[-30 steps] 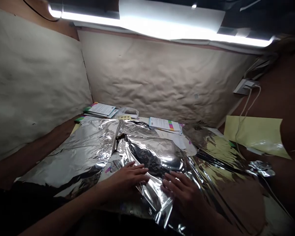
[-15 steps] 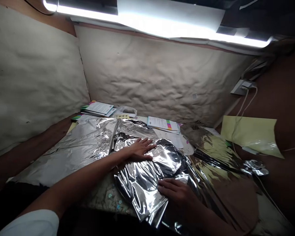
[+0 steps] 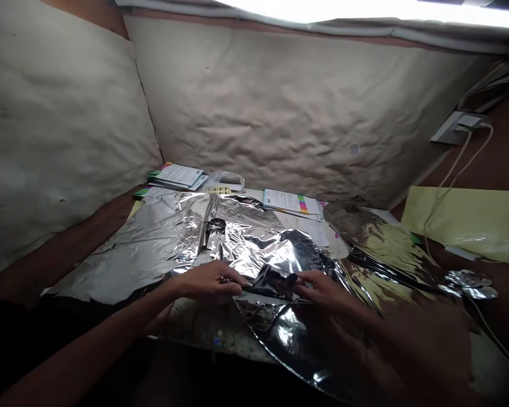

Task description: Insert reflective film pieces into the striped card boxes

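Observation:
A silver foil balloon [image 3: 275, 243], flat and wrinkled with a curved, seamed rim, lies partly folded in front of me. My left hand [image 3: 218, 278] pinches its near edge between thumb and fingers. A little to the right, my right hand [image 3: 316, 285] grips the same edge, and a dark crumpled fold stands up between the hands. The lower part of the foil hangs over the table's front edge below my right hand. Beside my left hand, a wide silver foil sheet [image 3: 144, 243] is spread out.
Printed cards lie in a left stack [image 3: 176, 175] and a middle stack [image 3: 290, 202] at the back. A clear plastic bag [image 3: 224, 180] lies between them. More shiny foil [image 3: 382, 243] and a yellow sheet [image 3: 466, 217] are at right. Cables run from a wall socket [image 3: 460, 125].
Both hands were lying flat on the foil; now they grip its near edge. The near part is lifted and folded. The view has tilted down and shifted left.

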`<action>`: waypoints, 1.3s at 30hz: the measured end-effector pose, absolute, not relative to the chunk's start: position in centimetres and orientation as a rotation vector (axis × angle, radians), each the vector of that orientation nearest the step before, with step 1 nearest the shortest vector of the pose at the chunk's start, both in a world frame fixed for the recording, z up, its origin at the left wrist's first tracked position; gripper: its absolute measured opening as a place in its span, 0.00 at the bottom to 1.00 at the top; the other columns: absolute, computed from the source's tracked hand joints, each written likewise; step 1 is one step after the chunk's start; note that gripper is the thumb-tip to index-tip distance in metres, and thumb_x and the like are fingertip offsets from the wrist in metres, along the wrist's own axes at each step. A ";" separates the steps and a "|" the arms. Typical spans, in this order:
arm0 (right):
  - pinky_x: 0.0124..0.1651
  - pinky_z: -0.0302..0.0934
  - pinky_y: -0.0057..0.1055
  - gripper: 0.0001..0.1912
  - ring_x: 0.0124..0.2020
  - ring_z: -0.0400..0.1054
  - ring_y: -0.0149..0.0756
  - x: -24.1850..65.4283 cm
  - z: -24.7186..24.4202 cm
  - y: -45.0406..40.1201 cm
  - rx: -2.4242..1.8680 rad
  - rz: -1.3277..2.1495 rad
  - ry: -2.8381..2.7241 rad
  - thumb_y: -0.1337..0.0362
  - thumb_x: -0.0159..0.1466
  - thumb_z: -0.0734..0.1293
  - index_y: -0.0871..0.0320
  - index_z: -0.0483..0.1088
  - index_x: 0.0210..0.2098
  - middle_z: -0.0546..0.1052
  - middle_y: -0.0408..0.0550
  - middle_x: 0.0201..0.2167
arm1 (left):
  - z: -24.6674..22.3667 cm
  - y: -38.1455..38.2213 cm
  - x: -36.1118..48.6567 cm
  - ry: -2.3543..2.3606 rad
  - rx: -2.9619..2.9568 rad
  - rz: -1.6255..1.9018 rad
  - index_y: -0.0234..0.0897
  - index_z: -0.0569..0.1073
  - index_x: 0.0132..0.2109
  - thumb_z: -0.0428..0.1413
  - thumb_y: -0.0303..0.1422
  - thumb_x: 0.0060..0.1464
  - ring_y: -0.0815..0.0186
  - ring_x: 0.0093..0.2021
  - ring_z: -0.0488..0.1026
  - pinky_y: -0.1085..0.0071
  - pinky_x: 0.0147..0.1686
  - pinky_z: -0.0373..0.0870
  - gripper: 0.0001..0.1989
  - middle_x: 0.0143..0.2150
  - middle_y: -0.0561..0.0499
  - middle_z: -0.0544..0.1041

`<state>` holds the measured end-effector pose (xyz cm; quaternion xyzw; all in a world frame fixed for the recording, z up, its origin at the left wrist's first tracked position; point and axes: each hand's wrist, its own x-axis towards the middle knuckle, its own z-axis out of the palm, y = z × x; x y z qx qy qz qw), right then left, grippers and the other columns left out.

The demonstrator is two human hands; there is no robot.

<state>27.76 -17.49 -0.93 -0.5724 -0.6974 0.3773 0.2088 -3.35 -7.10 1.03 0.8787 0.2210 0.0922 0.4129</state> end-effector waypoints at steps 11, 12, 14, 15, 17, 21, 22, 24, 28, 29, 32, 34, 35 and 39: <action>0.33 0.58 0.31 0.29 0.27 0.68 0.36 26.3 -1.7 -19.0 -1.862 0.789 -1.911 0.49 0.70 0.53 0.57 0.71 0.22 0.75 0.46 0.25 | -2.2 -10.9 -1.0 0.999 2.422 0.405 0.40 0.79 0.32 0.50 0.47 0.62 0.60 0.39 0.71 0.66 0.40 0.63 0.20 0.35 0.48 0.77; 0.33 0.58 0.31 0.28 0.28 0.69 0.36 26.2 -1.7 -19.1 -1.899 0.734 -1.928 0.49 0.70 0.54 0.57 0.71 0.23 0.75 0.46 0.26 | -2.5 -10.8 -1.0 1.043 2.440 0.391 0.40 0.79 0.32 0.52 0.47 0.61 0.59 0.39 0.71 0.64 0.42 0.63 0.19 0.34 0.48 0.77; 0.34 0.59 0.32 0.19 0.30 0.70 0.38 25.9 -1.8 -19.3 -1.981 0.574 -1.919 0.51 0.68 0.60 0.56 0.73 0.30 0.77 0.46 0.30 | -2.9 -10.6 -1.0 1.090 2.478 0.391 0.41 0.78 0.41 0.55 0.46 0.59 0.57 0.38 0.72 0.60 0.48 0.62 0.15 0.33 0.49 0.77; 0.35 0.60 0.32 0.13 0.32 0.72 0.39 25.7 -1.9 -19.5 -2.009 0.493 -1.898 0.53 0.66 0.63 0.55 0.73 0.38 0.77 0.46 0.32 | -2.9 -10.6 -1.1 1.087 2.492 0.400 0.41 0.75 0.48 0.55 0.44 0.59 0.57 0.38 0.73 0.58 0.50 0.62 0.15 0.33 0.50 0.78; 0.38 0.63 0.34 0.17 0.35 0.73 0.41 25.3 -2.2 -20.2 -1.983 0.409 -1.865 0.57 0.64 0.66 0.54 0.68 0.51 0.78 0.46 0.36 | -2.7 -10.9 -1.2 1.035 2.525 0.381 0.42 0.66 0.61 0.54 0.40 0.61 0.58 0.38 0.74 0.57 0.53 0.61 0.23 0.33 0.51 0.78; 0.41 0.67 0.35 0.21 0.39 0.74 0.40 24.8 -3.0 -23.1 -1.741 0.443 -1.949 0.62 0.67 0.64 0.50 0.62 0.59 0.76 0.47 0.42 | -1.5 -12.7 -1.5 0.829 2.710 0.211 0.54 0.62 0.65 0.51 0.33 0.63 0.58 0.41 0.76 0.58 0.50 0.65 0.24 0.42 0.50 0.79; 0.40 0.68 0.34 0.20 0.38 0.74 0.39 24.8 -3.3 -24.0 -1.697 0.440 -1.986 0.63 0.68 0.63 0.49 0.62 0.59 0.76 0.47 0.42 | -1.2 -13.2 -1.5 0.750 2.776 0.211 0.57 0.62 0.65 0.51 0.31 0.62 0.56 0.47 0.75 0.57 0.52 0.64 0.26 0.50 0.48 0.77; 0.37 0.69 0.33 0.20 0.36 0.75 0.37 24.7 -3.7 -25.7 -1.641 0.403 -2.067 0.65 0.69 0.59 0.48 0.63 0.60 0.75 0.49 0.46 | -0.8 -13.8 -1.5 0.545 2.872 0.236 0.57 0.59 0.67 0.52 0.29 0.61 0.51 0.63 0.64 0.54 0.60 0.58 0.30 0.66 0.48 0.65; 0.44 0.72 0.37 0.28 0.49 0.74 0.43 25.3 -3.5 -28.1 -1.556 0.129 -2.152 0.66 0.70 0.58 0.48 0.52 0.68 0.62 0.59 0.65 | -0.9 -13.6 -1.2 0.216 2.828 0.133 0.51 0.52 0.70 0.51 0.33 0.62 0.52 0.71 0.48 0.54 0.67 0.48 0.32 0.72 0.50 0.53; 0.50 0.71 0.42 0.30 0.55 0.70 0.48 25.5 -3.3 -28.5 -1.520 0.052 -2.208 0.64 0.69 0.61 0.48 0.50 0.69 0.59 0.58 0.67 | -1.1 -13.5 -1.2 0.199 2.808 0.111 0.50 0.51 0.70 0.50 0.33 0.62 0.52 0.71 0.48 0.53 0.67 0.47 0.32 0.72 0.50 0.53; 0.64 0.57 0.55 0.39 0.66 0.56 0.57 26.0 -2.5 -29.3 -1.411 0.045 -2.487 0.54 0.64 0.68 0.49 0.50 0.70 0.59 0.54 0.68 | -1.2 -13.4 -1.2 0.208 2.763 0.050 0.49 0.49 0.71 0.52 0.40 0.62 0.51 0.71 0.47 0.51 0.68 0.44 0.34 0.73 0.47 0.49; 0.66 0.55 0.51 0.40 0.67 0.54 0.54 26.0 -2.0 -29.8 -1.396 0.185 -2.573 0.56 0.64 0.68 0.53 0.49 0.70 0.59 0.54 0.67 | -1.0 -13.7 -1.5 0.207 2.726 0.008 0.49 0.49 0.71 0.53 0.49 0.59 0.48 0.71 0.46 0.50 0.68 0.43 0.38 0.73 0.47 0.48; 0.66 0.57 0.46 0.37 0.67 0.55 0.49 25.9 -1.7 -30.1 -1.400 0.266 -2.565 0.62 0.65 0.66 0.54 0.49 0.70 0.59 0.53 0.67 | -0.8 -13.9 -1.6 0.197 2.706 -0.010 0.49 0.50 0.71 0.54 0.52 0.57 0.47 0.71 0.47 0.49 0.68 0.43 0.40 0.73 0.47 0.49; 0.63 0.59 0.43 0.31 0.65 0.59 0.44 26.1 0.1 -29.9 -1.429 0.666 -2.404 0.72 0.63 0.63 0.51 0.60 0.65 0.63 0.51 0.66 | 0.7 -14.1 -1.8 0.131 2.616 -0.068 0.45 0.54 0.70 0.58 0.55 0.51 0.45 0.70 0.50 0.50 0.67 0.46 0.45 0.72 0.44 0.53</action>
